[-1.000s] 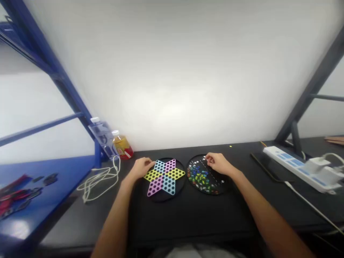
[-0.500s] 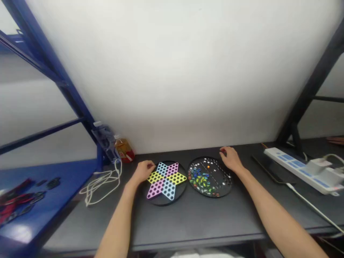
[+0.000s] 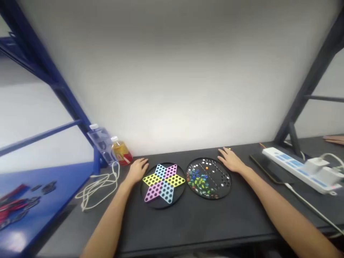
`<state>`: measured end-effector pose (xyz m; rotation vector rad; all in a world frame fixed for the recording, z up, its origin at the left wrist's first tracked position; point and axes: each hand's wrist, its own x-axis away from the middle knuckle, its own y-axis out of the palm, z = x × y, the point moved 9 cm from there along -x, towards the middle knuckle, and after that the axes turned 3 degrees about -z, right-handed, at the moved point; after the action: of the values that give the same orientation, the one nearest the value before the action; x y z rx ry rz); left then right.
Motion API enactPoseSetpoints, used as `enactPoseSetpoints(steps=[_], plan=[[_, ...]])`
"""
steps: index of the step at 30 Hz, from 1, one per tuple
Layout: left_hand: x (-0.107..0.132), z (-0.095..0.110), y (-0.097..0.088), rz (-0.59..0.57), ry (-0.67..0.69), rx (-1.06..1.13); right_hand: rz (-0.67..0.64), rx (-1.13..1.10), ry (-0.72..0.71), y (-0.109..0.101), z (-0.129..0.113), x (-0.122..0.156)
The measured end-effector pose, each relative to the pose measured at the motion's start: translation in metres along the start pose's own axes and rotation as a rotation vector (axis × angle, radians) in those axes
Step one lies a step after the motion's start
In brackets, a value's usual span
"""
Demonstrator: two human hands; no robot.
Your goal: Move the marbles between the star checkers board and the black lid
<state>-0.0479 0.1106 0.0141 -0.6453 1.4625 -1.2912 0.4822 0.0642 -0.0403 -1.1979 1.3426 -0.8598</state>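
Note:
My left hand [image 3: 137,170] lies flat with fingers stretched out, at the upper left edge of a Chinese checkers board [image 3: 163,183]. That board carries a six-pointed star of pink, yellow and blue points with dark holes, set in a black round rim. To its right is a round black tray [image 3: 219,167] with white dots. Colourful glass marbles [image 3: 200,182] lie heaped on the tray's left side, and a small orange piece [image 3: 206,168] sits near its top. My right hand [image 3: 229,160] rests on the table beyond the tray's upper right rim, fingers spread and holding nothing.
A white cable [image 3: 86,195] lies coiled at left, near a clear bottle [image 3: 102,141] and a bottle of amber liquid [image 3: 121,152]. To the right are a dark phone-like slab [image 3: 268,168] and a power strip [image 3: 298,170]. Another person's hand [image 3: 334,139] shows at the far right.
Both hands have gone from curled fingers to flat, stretched ones. My left hand has drawn off the star board's edge to the left. The view has shifted slightly.

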Motion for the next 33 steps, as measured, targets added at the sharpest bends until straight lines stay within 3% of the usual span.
enactPoseSetpoints(steps=[5,33], plan=[[0.005,-0.002,0.016,-0.055,0.017,0.002,-0.047,-0.001,0.029,0.007,0.006,-0.002],[0.007,-0.001,0.014,-0.095,-0.043,0.024,-0.035,-0.061,0.055,0.004,0.01,-0.003]])
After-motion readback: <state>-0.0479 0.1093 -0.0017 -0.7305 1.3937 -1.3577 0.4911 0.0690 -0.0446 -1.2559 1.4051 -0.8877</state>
